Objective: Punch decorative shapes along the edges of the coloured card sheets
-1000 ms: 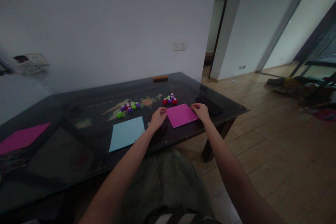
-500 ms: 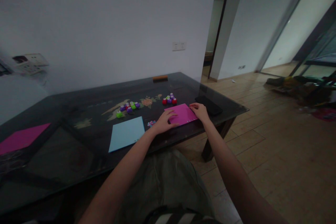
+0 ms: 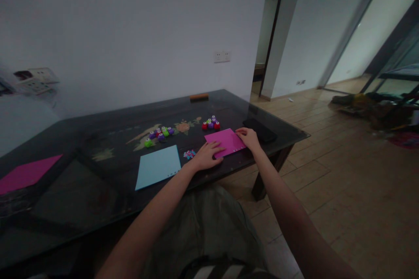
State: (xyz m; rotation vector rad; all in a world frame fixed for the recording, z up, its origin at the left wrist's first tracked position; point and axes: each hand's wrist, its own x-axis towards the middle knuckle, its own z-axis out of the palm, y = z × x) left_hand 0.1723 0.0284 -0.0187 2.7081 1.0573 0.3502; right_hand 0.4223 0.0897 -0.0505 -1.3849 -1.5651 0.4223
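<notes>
- On the dark, glossy table [image 3: 231, 107], near its front edge, a bright pink four-sided sheet [image 3: 228, 140] lay flat between the person's two hands.
- The left hand [image 3: 206, 157] was loosely spread, gripping nothing, and its fingertips rested upon the left part of this sheet.
- The right hand [image 3: 249, 139] was half curled at the sheet's right edge; from where I stood, I could not tell whether it was pinching it.
- Just beside the left hand was a small heap of pink, blue and white bits [image 3: 189, 154].
- Behind the sheet, I saw a cluster of round red, purple and green toys [image 3: 211, 125].
</notes>
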